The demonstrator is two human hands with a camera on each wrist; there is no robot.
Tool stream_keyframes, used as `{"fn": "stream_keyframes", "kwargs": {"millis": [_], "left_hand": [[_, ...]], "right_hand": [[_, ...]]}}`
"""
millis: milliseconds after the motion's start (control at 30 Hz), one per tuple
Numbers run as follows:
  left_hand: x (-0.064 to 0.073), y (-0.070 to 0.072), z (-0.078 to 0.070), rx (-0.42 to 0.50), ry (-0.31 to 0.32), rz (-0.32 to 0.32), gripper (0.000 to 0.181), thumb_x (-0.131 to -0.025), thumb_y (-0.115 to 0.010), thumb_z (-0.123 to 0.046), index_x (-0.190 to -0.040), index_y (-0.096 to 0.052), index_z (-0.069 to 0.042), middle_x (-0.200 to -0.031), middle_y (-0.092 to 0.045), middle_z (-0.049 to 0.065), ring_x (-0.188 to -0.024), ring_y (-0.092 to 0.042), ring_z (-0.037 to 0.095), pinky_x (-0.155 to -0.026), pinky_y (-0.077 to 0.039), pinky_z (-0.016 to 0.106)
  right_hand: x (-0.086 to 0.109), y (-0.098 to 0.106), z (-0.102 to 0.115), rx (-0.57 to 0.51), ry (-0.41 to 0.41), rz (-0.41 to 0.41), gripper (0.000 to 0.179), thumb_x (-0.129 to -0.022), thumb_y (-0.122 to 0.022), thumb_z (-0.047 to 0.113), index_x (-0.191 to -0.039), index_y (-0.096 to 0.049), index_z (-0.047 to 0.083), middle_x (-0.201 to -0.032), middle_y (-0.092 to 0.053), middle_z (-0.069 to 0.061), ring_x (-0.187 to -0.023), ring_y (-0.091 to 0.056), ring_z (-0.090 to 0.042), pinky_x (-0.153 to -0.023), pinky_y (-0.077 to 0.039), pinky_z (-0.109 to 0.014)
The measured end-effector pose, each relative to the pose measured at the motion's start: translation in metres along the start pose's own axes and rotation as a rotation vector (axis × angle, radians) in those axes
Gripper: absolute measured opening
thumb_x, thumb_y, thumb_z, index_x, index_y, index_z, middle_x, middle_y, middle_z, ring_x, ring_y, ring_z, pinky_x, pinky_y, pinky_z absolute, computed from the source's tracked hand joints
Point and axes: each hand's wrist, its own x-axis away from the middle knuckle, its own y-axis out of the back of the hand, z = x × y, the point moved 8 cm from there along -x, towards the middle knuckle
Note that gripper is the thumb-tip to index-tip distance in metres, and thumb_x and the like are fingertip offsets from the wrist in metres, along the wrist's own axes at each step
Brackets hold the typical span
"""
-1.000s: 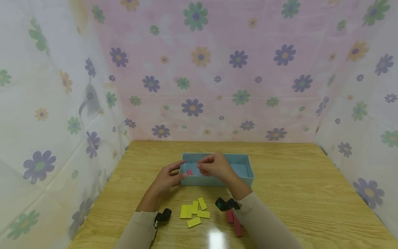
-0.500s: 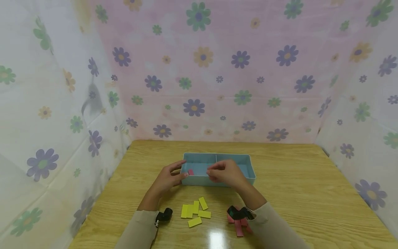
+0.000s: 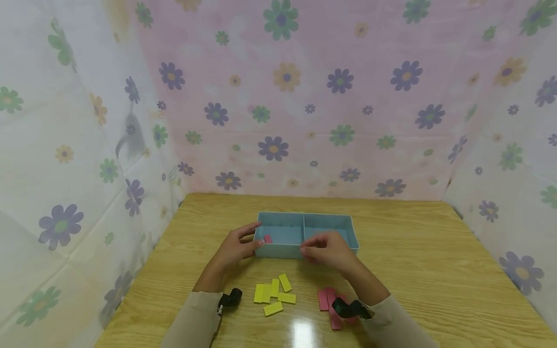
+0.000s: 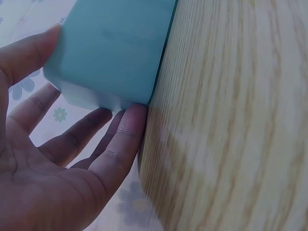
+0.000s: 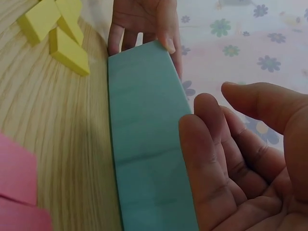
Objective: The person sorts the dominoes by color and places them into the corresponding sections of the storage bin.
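A light blue box (image 3: 283,250) with a divider across it stands on the table, one small pink block (image 3: 268,239) in its left compartment. My left hand (image 3: 235,247) holds the box's left end, thumb at the near corner and index finger at the far one. In the left wrist view its fingertips (image 4: 132,115) rest against the end wall. My right hand (image 3: 329,251) is over the front rim near the divider. Its fingers are loosely bent with the thumb (image 5: 262,98) apart, and nothing shows between them in the right wrist view.
Several yellow blocks (image 3: 273,308) lie in front of the box. Several pink blocks (image 3: 323,300) lie to their right, partly hidden under my right wrist and its black camera (image 3: 348,309). Flowered cloth (image 3: 274,96) hangs behind and on both sides of the wooden table (image 3: 400,241).
My right hand has drawn back from the left compartment, moving right and nearer to the front rim. More of the divider and the pink blocks shows. The left hand stays at the box.
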Motion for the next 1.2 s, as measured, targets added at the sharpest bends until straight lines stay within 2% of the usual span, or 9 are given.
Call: {"fn": "stream_keyframes", "kwargs": {"millis": [267,533,900,1033,1200], "left_hand": [[0.001,0.001,0.0,-0.004,0.008,-0.003,0.067,-0.097,-0.076,-0.027,-0.157,-0.048,-0.024,-0.164,-0.038,0.019,-0.145,-0.045,0.045,-0.101,-0.056,0.053],[-0.001,0.002,-0.001,-0.017,0.006,0.005,0.069,-0.096,-0.077,-0.03,-0.157,-0.047,-0.025,-0.164,-0.037,0.017,-0.145,-0.045,0.045,-0.101,-0.056,0.053],[-0.001,0.002,0.0,-0.014,0.009,-0.001,0.069,-0.096,-0.078,-0.03,-0.157,-0.048,-0.024,-0.163,-0.04,0.017,-0.144,-0.046,0.044,-0.1,-0.057,0.053],[-0.001,0.002,-0.001,-0.008,0.005,-0.007,0.067,-0.097,-0.076,-0.028,-0.157,-0.048,-0.025,-0.163,-0.04,0.016,-0.144,-0.047,0.044,-0.1,-0.057,0.052],[-0.001,0.003,0.002,-0.018,0.01,-0.015,0.067,-0.096,-0.077,-0.029,-0.156,-0.049,-0.025,-0.163,-0.041,0.017,-0.143,-0.047,0.044,-0.099,-0.057,0.053]], "right_hand": [[0.009,0.006,-0.008,0.046,0.017,0.063,0.034,-0.093,-0.079,0.031,-0.111,-0.078,0.002,-0.104,-0.076,-0.022,-0.088,-0.075,-0.029,-0.079,-0.064,-0.046],[0.018,0.017,-0.013,0.11,0.044,0.134,0.033,-0.096,-0.076,0.027,-0.113,-0.076,-0.001,-0.103,-0.076,-0.017,-0.089,-0.073,-0.028,-0.077,-0.064,-0.043],[0.027,0.029,-0.026,0.176,0.01,0.182,0.027,-0.097,-0.075,0.027,-0.109,-0.079,0.003,-0.098,-0.077,-0.014,-0.086,-0.073,-0.029,-0.072,-0.063,-0.041],[0.029,0.033,-0.033,0.224,0.009,0.185,0.023,-0.095,-0.076,0.026,-0.105,-0.08,0.005,-0.094,-0.077,-0.01,-0.082,-0.071,-0.025,-0.067,-0.061,-0.037],[0.034,0.042,-0.043,0.291,0.002,0.189,0.019,-0.093,-0.079,0.027,-0.099,-0.081,0.009,-0.092,-0.077,-0.004,-0.082,-0.066,-0.016,-0.068,-0.057,-0.029]]}}
